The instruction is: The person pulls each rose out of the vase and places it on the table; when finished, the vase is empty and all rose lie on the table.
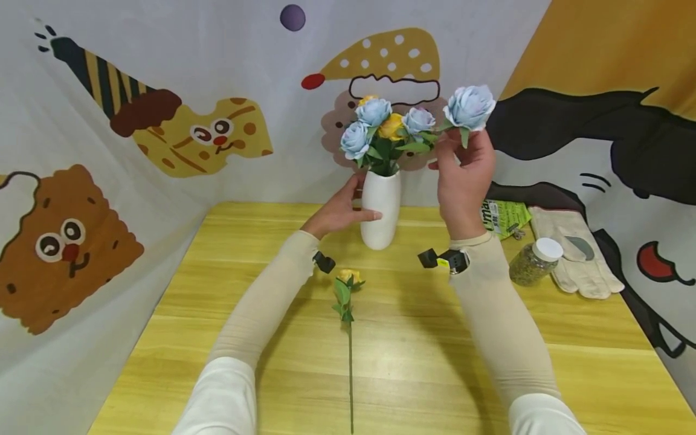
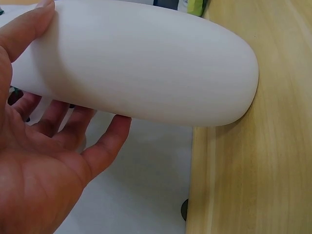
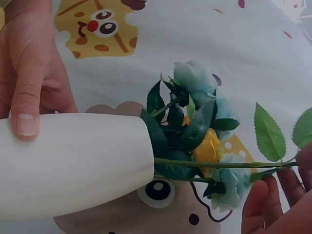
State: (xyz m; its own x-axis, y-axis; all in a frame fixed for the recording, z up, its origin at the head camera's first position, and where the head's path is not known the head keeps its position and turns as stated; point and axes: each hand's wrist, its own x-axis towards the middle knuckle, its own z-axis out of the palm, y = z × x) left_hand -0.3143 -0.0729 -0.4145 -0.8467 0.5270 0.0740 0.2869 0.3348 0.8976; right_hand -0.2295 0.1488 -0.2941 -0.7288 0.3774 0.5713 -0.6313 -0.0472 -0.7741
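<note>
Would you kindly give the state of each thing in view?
White vase: upright, gripped by left hand
Held blue rose: pinched in right hand, stem reaching vase
Bouquet: standing in vase
Loose yellow rose: lying on table
Jar: closed
Gloves: lying flat
Green packet: partly hidden

Vase point(image 1: 380, 211) behind the loose flower point(image 1: 350, 344), left of the jar point(image 1: 535, 264).

In my left hand point(image 1: 338, 211) I note a smooth, matt vase point(image 1: 380, 205); below it, a wood-grained, faintly glossy table point(image 1: 424, 362).
</note>
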